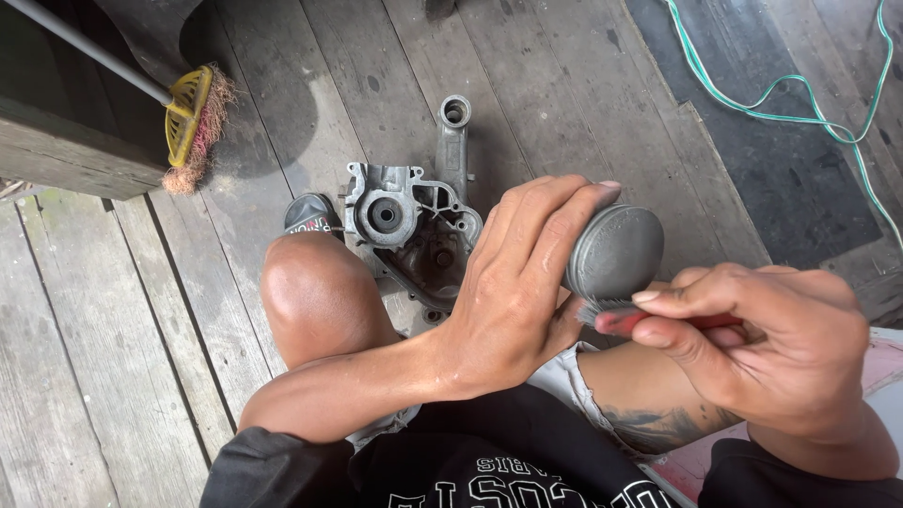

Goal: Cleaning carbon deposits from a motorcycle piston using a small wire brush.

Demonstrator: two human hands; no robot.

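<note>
Above my knees, my left hand (513, 282) has its grip closed around a round grey cap (613, 250), while my right hand (762, 343) pinches a red-handled brush (621, 318) under its rim. I'd turn the cap slowly, using short strokes.

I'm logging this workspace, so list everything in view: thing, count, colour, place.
round metal cap: one, grey, held in the left hand at centre.
brush: one, red handle with dark bristles, in the right hand, bristles at the cap's lower edge.
engine casing: one, grey metal, on the plank floor beyond the knee.
broom: one, yellow head with reddish bristles, upper left.
cable: one, green, looping at upper right.
dark mat: one, black, upper right.
plank floor: grey weathered wood.
left hand: grips the cap.
right hand: grips the brush.
</note>
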